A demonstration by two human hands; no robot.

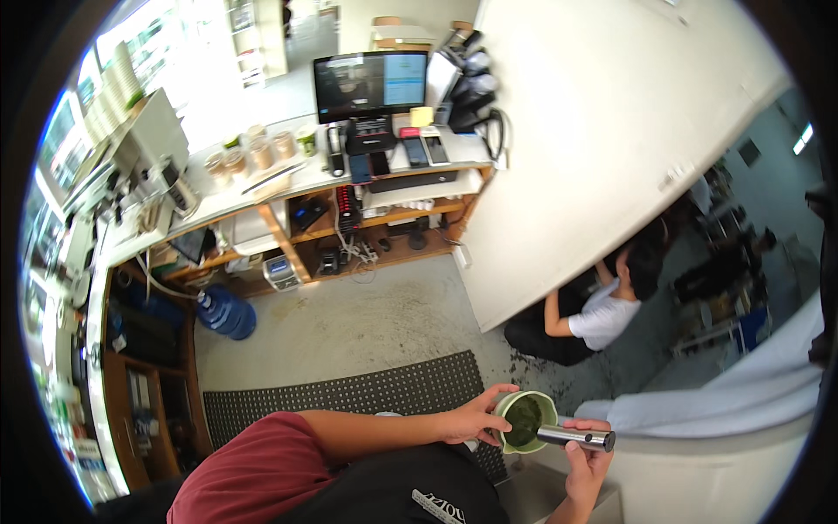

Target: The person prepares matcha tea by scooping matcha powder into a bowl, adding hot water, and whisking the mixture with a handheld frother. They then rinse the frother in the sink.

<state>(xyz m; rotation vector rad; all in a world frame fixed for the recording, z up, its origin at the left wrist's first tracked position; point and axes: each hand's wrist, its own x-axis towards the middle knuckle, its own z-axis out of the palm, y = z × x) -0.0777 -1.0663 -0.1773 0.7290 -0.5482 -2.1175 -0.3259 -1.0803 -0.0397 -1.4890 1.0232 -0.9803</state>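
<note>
Low in the head view, my left hand (476, 416) grips the rim and side of a pale green bowl (554, 407) with a pouring spout. Dark green matter, wet or powdery, lies in the bowl (522, 419). My right hand (584, 462) is closed around a silver cylindrical handheld tool (576, 437), perhaps an electric whisk. Its narrower end points left over the bowl's right side; whether it reaches the green matter cannot be told.
A perforated black rubber mat (340, 393) lies on the floor. Ahead stands a counter (216, 200) with filled cups (260, 152), a monitor (370, 85) and phones. A blue water jug (226, 314) stands below. A white wall (589, 131) slants rightward; beyond it sits a person (602, 314).
</note>
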